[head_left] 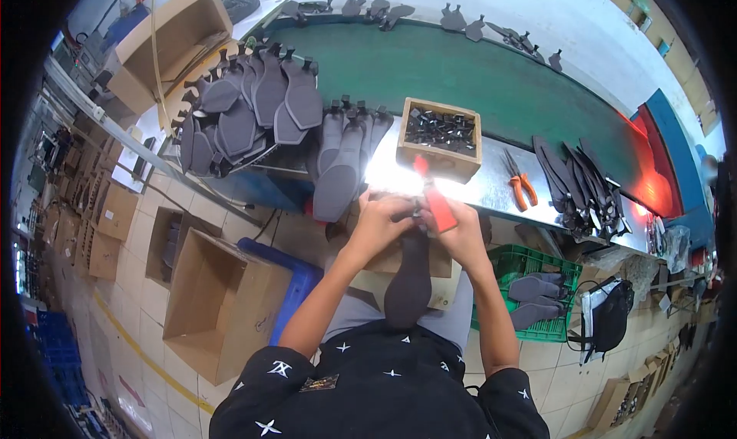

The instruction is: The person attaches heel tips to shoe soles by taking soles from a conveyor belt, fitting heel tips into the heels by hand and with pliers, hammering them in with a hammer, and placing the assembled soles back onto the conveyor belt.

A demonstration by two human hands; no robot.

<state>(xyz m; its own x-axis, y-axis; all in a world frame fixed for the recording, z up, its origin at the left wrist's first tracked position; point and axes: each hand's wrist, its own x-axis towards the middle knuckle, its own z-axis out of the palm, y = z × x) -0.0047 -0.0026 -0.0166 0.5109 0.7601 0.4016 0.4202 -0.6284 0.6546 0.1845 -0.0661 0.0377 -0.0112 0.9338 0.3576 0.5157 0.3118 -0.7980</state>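
Note:
A dark grey shoe sole (408,285) lies lengthwise in front of my body, its broad toe end towards me. Over its far, heel end, my left hand (381,226) is closed in a pinch; whatever is between the fingertips is too small to make out. Beside it, my right hand (462,243) is closed round a tool with a red handle (439,210), whose working end is lost in glare. The fingertips of both hands almost meet at the heel. Just beyond them stands a wooden box (437,163) full of small black pieces (440,130).
Heeled soles (269,94) pile up at the left, with several more (338,166) beside the box. Orange-handled pliers (522,189) and dark soles (576,186) lie right. Behind runs a green belt (461,70). A green crate (537,331) and cardboard box (223,308) stand on the floor.

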